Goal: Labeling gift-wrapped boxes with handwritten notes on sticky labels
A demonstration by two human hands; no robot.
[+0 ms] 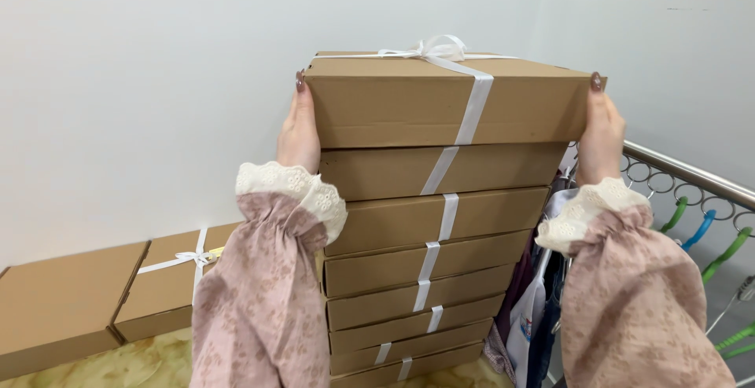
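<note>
At nine o'clock, two flat cardboard boxes (110,294) lie low. The left hand (299,125) and right hand (602,125) grip opposite ends of the ribbon-tied top box (393,101), crowning a central stack of boxes (393,270). Clothes hangers (700,231) hang at four o'clock.

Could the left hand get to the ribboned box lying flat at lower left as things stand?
Probably yes, once it lets go. The left hand is pressed to the top box of the stack, but nothing shows between its sleeve and the ribboned flat box.
</note>
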